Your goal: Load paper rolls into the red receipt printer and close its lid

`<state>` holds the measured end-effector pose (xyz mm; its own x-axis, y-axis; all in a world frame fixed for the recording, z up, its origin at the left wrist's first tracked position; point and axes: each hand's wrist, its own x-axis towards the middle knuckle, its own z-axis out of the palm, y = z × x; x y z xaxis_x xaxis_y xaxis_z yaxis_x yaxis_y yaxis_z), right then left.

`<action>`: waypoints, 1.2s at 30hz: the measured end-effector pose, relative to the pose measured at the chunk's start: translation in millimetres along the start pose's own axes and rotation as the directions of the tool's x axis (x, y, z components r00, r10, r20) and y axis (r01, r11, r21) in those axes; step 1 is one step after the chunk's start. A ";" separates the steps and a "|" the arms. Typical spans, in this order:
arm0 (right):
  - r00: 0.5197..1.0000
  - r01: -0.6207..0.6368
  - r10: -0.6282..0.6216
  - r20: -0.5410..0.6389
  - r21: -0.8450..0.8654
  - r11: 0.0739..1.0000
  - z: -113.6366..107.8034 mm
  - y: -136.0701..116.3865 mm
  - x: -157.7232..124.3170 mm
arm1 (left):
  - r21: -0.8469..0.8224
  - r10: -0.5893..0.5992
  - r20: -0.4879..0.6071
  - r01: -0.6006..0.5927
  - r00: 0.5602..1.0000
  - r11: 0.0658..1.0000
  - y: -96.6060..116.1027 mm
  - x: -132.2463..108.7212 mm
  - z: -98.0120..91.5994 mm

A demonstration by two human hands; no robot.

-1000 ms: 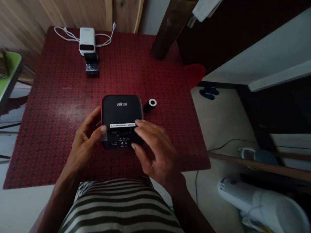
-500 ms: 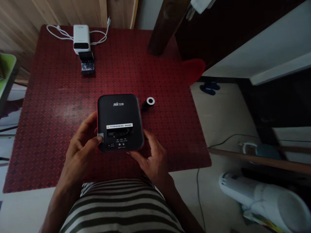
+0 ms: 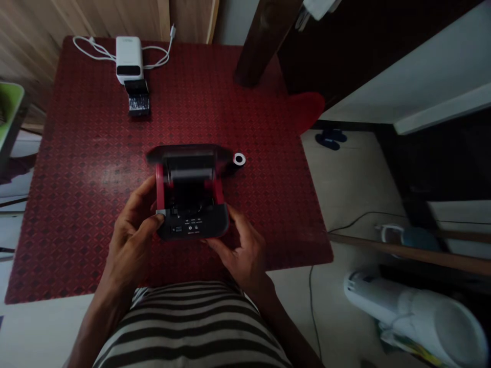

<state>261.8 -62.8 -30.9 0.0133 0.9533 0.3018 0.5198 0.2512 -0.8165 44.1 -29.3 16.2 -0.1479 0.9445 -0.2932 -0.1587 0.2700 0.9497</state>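
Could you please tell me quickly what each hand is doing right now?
Left hand: holding the black-and-red device, thumb at its gray tab.
Right hand: holding the device's near right corner.

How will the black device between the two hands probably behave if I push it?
The device seems stiff, with straight edges. Its raised lid would probably swing if bumped, as it stands up at the far end. The smooth front panel might be slippery.

Black-red device (image 3: 193, 225), patterned red table (image 3: 199, 102)
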 end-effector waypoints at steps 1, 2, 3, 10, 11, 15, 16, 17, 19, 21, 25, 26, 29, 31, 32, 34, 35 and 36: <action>1.000 0.003 -0.003 0.002 0.004 1.000 0.0 -0.1 0.5 | 0.005 0.001 0.006 -0.001 1.000 1.000 -0.8 -0.3 -0.2; 1.000 0.008 -0.008 0.004 0.008 1.000 0.1 -0.2 0.8 | 0.006 0.003 0.013 -0.003 1.000 1.000 -1.6 -0.7 -0.6; 1.000 0.012 -0.012 0.007 0.011 1.000 0.4 -0.3 1.1 | 0.004 0.008 0.020 -0.008 1.000 1.000 -2.3 -1.4 -1.2; 0.996 0.019 -0.021 0.091 0.021 1.000 -15.5 -2.1 5.2 | 0.012 0.041 0.100 -0.042 0.994 0.999 -4.3 1.6 -18.9; 0.992 0.028 -0.031 0.118 0.025 0.999 -23.1 -3.4 8.7 | 0.010 0.040 0.109 -0.041 0.993 0.999 -3.8 6.2 -23.4; 0.987 0.101 -0.099 0.128 -0.014 0.995 -49.8 -15.9 38.0 | -0.030 0.082 0.036 -0.081 0.996 0.996 -1.3 42.8 -32.7; 0.984 0.134 -0.128 0.127 -0.044 0.990 -51.1 -20.3 48.9 | -0.036 0.110 -0.006 -0.111 0.994 0.993 -1.1 55.5 -31.0; 0.975 0.178 -0.167 0.144 -0.073 0.981 -49.2 -24.8 60.7 | -0.030 0.134 -0.012 -0.134 0.991 0.990 -1.2 68.4 -27.7; 0.936 0.284 -0.247 0.250 -0.124 0.951 -36.9 -33.4 85.7 | -0.020 0.238 -0.007 -0.238 0.971 0.971 -2.3 92.3 -17.3; 0.870 0.372 -0.276 0.408 -0.177 0.911 -17.9 -41.0 109.2 | 0.068 0.301 0.028 -0.302 0.953 0.951 -4.1 109.7 -5.9; 0.755 0.465 -0.167 0.634 -0.338 0.819 15.3 -51.4 139.0 | 0.202 0.367 0.006 -0.360 0.930 0.911 -10.4 122.8 6.8; 0.739 0.473 -0.133 0.660 -0.368 0.800 20.1 -52.4 142.1 | 0.208 0.379 -0.001 -0.370 0.925 0.905 -12.4 123.4 7.7; 0.709 0.490 -0.060 0.703 -0.429 0.759 26.9 -51.4 145.8 | 0.192 0.390 -0.003 -0.382 0.921 0.904 -17.1 124.0 8.4; 0.693 0.511 -0.054 0.719 -0.437 0.740 27.0 -48.9 147.4 | 0.180 0.386 0.015 -0.382 0.922 0.906 -18.1 124.7 8.4; 0.686 0.523 -0.061 0.725 -0.433 0.734 26.5 -47.9 148.3 | 0.182 0.389 0.029 -0.388 0.921 0.904 -18.1 125.0 8.3; 0.688 0.537 -0.087 0.721 -0.424 0.729 24.7 -47.9 149.5 | 0.196 0.400 0.057 -0.403 0.915 0.894 -17.6 125.5 7.8; 0.699 0.537 -0.101 0.707 -0.427 0.727 23.6 -49.3 149.0 | 0.208 0.405 0.065 -0.409 0.912 0.888 -17.5 125.6 7.3; 0.717 0.534 -0.118 0.687 -0.434 0.725 21.9 -51.6 147.6 | 0.221 0.409 0.068 -0.413 0.910 0.883 -17.5 125.4 6.8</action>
<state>218.2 68.6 45.0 -0.6383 0.7693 -0.0257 0.7547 0.6190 -0.2174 35.0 85.8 -36.5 -0.1330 0.9827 0.1286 0.1365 -0.1104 0.9845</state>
